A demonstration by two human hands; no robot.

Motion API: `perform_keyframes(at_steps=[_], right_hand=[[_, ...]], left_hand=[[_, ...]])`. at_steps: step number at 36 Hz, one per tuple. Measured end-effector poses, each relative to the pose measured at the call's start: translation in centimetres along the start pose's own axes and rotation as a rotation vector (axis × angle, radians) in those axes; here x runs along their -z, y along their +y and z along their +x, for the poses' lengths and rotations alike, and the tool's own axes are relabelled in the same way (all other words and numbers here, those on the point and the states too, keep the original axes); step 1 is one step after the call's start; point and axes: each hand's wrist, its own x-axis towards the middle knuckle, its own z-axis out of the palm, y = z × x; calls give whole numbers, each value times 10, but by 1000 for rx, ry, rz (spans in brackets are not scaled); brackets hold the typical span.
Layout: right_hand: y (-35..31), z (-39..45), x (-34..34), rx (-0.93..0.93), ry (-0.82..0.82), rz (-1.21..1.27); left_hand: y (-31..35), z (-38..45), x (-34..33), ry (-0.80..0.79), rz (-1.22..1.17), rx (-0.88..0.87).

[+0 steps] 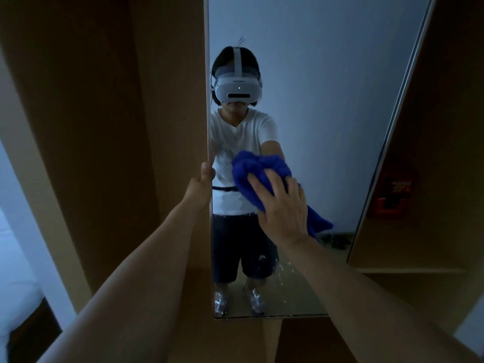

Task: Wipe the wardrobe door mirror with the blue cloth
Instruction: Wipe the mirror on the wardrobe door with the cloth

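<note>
The tall wardrobe door mirror (327, 113) fills the middle of the view and reflects a person in a white shirt and dark shorts. My right hand (281, 208) presses a bunched blue cloth (251, 169) flat against the glass at mid height, fingers spread over it. A tail of the cloth hangs down to the right of my wrist. My left hand (203, 183) grips the mirror door's left edge, fingers wrapped around it. Pale smears and droplets show on the glass low down, near the reflected legs.
Brown wardrobe panels (104, 127) stand to the left of the mirror and another panel (432, 166) to the right. A red item (392, 195) sits on a shelf at right. A white bed edge (18, 297) shows at far left.
</note>
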Motion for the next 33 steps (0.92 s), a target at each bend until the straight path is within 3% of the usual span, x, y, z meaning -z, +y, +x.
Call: perform_keyframes(at_steps=[4, 10, 14, 27, 33], right_hand=[[-21, 19, -7, -16, 4, -48], [-30, -13, -37, 203, -58, -90], [-34, -37, -52, 237, -119, -74], [-1, -91, -54, 378, -309, -62], [10, -68, -28, 307, -185, 94]], left_hand=[[-4, 2, -2, 13, -3, -16], [-7, 10, -6, 52, -51, 3], [-11, 11, -7, 70, -34, -9], [-13, 16, -10, 115, -64, -33], [-8, 9, -11, 154, -20, 24]])
